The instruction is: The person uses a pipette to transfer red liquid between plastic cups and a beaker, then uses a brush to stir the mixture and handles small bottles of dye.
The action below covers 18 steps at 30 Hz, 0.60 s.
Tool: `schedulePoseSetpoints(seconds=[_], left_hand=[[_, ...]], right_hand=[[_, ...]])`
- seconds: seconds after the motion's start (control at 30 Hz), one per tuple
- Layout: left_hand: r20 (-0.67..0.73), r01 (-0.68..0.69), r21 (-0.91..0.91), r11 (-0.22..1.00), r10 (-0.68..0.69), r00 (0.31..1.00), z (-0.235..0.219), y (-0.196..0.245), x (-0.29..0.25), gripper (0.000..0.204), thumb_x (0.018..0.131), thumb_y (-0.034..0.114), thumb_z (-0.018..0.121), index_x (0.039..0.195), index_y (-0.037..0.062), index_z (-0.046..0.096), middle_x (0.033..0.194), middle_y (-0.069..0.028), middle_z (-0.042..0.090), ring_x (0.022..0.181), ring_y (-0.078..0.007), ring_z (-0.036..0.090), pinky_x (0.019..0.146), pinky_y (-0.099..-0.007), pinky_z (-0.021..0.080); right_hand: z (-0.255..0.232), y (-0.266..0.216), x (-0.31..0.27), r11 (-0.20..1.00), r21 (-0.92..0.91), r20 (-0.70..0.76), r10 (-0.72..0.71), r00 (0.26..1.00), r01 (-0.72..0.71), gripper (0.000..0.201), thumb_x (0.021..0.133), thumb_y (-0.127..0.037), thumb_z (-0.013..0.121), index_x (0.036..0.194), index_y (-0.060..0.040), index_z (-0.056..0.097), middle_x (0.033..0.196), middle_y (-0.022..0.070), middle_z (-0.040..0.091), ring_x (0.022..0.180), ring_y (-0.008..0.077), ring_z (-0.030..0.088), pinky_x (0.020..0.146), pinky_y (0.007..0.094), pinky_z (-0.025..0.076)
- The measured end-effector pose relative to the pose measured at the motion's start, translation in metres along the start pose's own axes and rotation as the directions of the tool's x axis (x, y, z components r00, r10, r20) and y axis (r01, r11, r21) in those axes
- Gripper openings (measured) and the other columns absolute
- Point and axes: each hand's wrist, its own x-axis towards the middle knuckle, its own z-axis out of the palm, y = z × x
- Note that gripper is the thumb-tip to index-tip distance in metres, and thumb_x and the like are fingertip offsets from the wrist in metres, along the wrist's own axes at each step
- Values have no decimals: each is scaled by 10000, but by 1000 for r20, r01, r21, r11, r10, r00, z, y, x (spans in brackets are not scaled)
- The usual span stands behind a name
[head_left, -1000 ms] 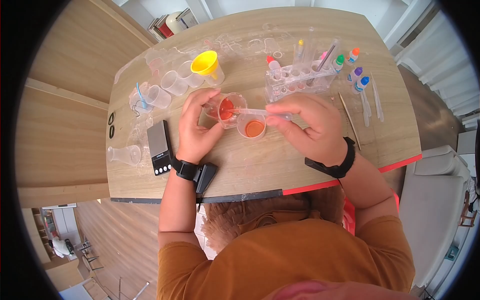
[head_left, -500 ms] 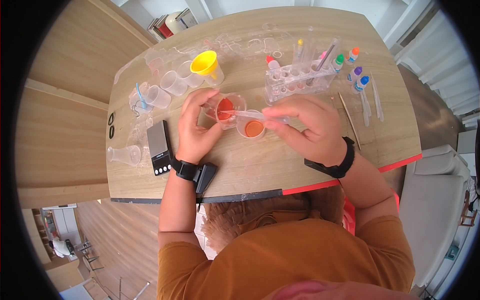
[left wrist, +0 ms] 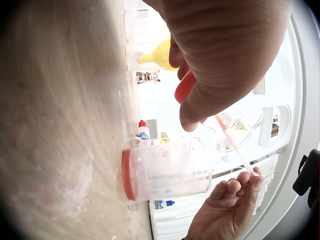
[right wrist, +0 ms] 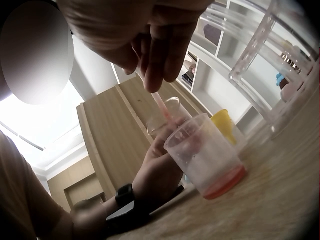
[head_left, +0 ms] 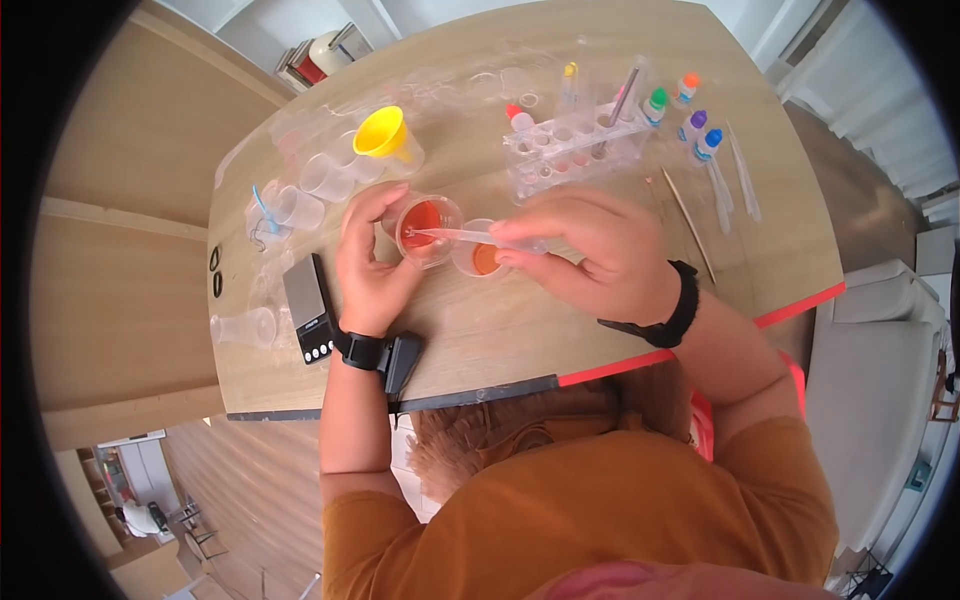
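Observation:
The left hand [head_left: 375, 270] grips a clear beaker with red liquid [head_left: 420, 222], tilted above the table in the head view. Between thumb and fingers, the right hand [head_left: 600, 255] pinches a clear plastic dropper [head_left: 460, 235], whose tip lies inside the tilted beaker's mouth. Beneath the dropper a clear cup [right wrist: 200, 155] stands upright on the table, with orange-red liquid [right wrist: 225, 184] at its bottom. In the left wrist view the same cup [left wrist: 170, 170] is beside the left hand [left wrist: 220, 50], and reddish liquid shows in the dropper [left wrist: 232, 139].
A test tube rack [head_left: 575, 155] stands behind the right hand, near several capped bottles. A yellow funnel [head_left: 382, 133] sits in a cup, next to more clear cups [head_left: 325, 177]. A black scale [head_left: 308, 305] and a flask [head_left: 245, 327] are at left; a wooden stick [head_left: 690, 222] lies at right.
The head view has shifted, so the table items appear further left. The dropper stays in the right hand, its tip still in the tilted beaker; the left hand keeps its grip.

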Motion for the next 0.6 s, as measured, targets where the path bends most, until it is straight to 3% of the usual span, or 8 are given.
schedulePoseSetpoints(seconds=[0.37,0.43,0.6], left_hand=[[22,51,-40,998,-50,998,2,2,0,693,779,-71,843,1413,50,592,1428,-84,607,1228,-204,660,1075,-361,545],[-42,64,-58,996,-67,997,5,3,0,686,729,-7,913,1355,36,637,1357,-118,643,1210,-239,651,1050,-375,538],[-24,59,-44,997,-60,998,5,4,0,716,720,-16,913,1373,41,623,1379,-122,629,1245,-250,647,1082,-390,541]], right_hand=[[1,2,-1,1000,-1,5,-2,1000,2,161,964,-137,773,1119,-100,752,977,62,746,828,271,693,696,386,543],[2,3,-1,1000,4,-7,-7,1000,7,158,971,-141,763,1124,-103,751,987,61,746,835,273,695,700,389,545],[4,9,-6,1000,22,2,-22,1000,22,120,989,-144,733,1101,-104,752,990,67,739,864,288,699,717,397,553]])
